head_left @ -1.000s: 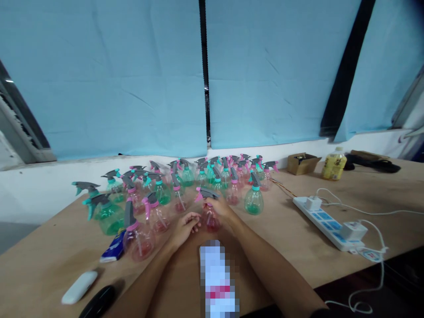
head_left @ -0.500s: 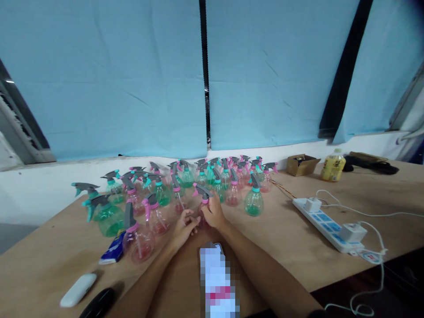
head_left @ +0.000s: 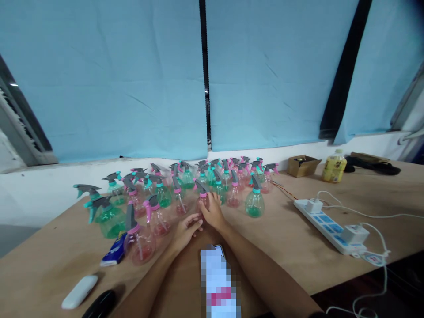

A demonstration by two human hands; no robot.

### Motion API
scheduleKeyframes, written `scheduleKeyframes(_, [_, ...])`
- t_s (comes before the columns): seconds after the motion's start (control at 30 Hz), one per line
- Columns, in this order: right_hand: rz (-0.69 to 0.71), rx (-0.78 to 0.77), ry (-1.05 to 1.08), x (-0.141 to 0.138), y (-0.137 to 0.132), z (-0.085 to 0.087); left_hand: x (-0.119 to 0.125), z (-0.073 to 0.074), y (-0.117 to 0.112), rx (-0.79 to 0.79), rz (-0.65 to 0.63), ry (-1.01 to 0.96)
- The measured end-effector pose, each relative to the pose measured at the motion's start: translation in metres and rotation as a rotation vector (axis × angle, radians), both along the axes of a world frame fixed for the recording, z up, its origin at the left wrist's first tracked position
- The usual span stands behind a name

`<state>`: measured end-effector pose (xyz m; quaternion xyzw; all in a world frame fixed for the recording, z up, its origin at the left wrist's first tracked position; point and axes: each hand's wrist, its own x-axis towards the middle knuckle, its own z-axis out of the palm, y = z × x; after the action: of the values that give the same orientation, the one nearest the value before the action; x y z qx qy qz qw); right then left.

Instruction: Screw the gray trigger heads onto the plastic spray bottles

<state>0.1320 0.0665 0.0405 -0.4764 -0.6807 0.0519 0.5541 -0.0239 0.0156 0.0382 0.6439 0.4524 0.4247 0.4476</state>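
A pink spray bottle [head_left: 203, 202] with a grey trigger head stands upright on the table in front of me. My right hand [head_left: 212, 212] is at its right side, fingers spread and thumb across its front, touching it or very close. Just left and nearer, my left hand [head_left: 186, 232] is empty, its fingers loosely bent and apart. Another pink spray bottle [head_left: 160, 221] stands left of that hand, and a larger-looking pink one [head_left: 139, 245] is closer to me. A green spray bottle [head_left: 255, 204] stands to the right. Behind are several more pink and green ones.
A phone [head_left: 217, 278] lies between my forearms. At left are a blue packet [head_left: 114, 251], a white case [head_left: 79, 291] and a black object [head_left: 100, 304]. A power strip [head_left: 326, 225] with cables, a cardboard box [head_left: 302, 167] and a yellow drink bottle [head_left: 334, 168] are at right.
The pink spray bottle now stands slightly farther back, and its trigger head has turned. My right hand's fingers have spread around its side. My left hand has shifted slightly away from it.
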Motion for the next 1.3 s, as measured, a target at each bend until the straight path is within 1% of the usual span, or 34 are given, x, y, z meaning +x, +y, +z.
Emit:
scheduleKeyframes(0.17, [-0.006, 0.034, 0.040, 0.000, 0.002, -0.002, 0.000, -0.002, 0.002, -0.018, 0.026, -0.010])
scheduleKeyframes(0.33, [0.025, 0.021, 0.026, 0.000, -0.001, -0.004, 0.000, -0.004, 0.004, -0.014, 0.018, -0.012])
scheduleKeyframes(0.47, [-0.019, 0.009, 0.014, -0.002, -0.001, -0.006, 0.001, -0.003, 0.004, -0.007, 0.021, 0.006])
scheduleKeyframes(0.63, [-0.110, -0.047, -0.026, -0.007, 0.003, -0.001, 0.002, 0.000, 0.004, -0.019, 0.033, 0.052])
scheduleKeyframes(0.73, [-0.089, -0.096, -0.001, -0.010, 0.007, 0.002, 0.003, 0.003, 0.002, -0.024, 0.033, 0.066])
scheduleKeyframes(0.8, [-0.075, -0.098, 0.036, -0.011, 0.007, 0.004, 0.003, 0.005, 0.001, -0.022, 0.033, 0.072])
scheduleKeyframes(0.9, [-0.126, -0.019, 0.091, -0.007, 0.004, 0.013, 0.004, 0.008, -0.002, -0.025, 0.046, 0.077])
scheduleKeyframes(1.0, [-0.235, 0.093, 0.144, 0.003, 0.005, 0.031, 0.004, 0.009, -0.003, -0.024, 0.045, 0.093])
scheduleKeyframes(1.03, [-0.251, 0.117, 0.157, 0.008, 0.008, 0.038, 0.003, 0.009, -0.003, -0.020, 0.040, 0.098])
scheduleKeyframes(1.13, [-0.195, 0.174, 0.149, 0.024, 0.026, 0.057, 0.002, 0.006, -0.001, -0.002, 0.021, 0.100])
scheduleKeyframes(1.2, [-0.154, 0.158, 0.139, 0.034, 0.041, 0.063, 0.001, 0.004, 0.000, 0.011, 0.010, 0.102])
scheduleKeyframes(1.3, [-0.125, 0.038, 0.158, 0.043, 0.057, 0.063, 0.001, 0.005, -0.001, 0.015, 0.007, 0.124])
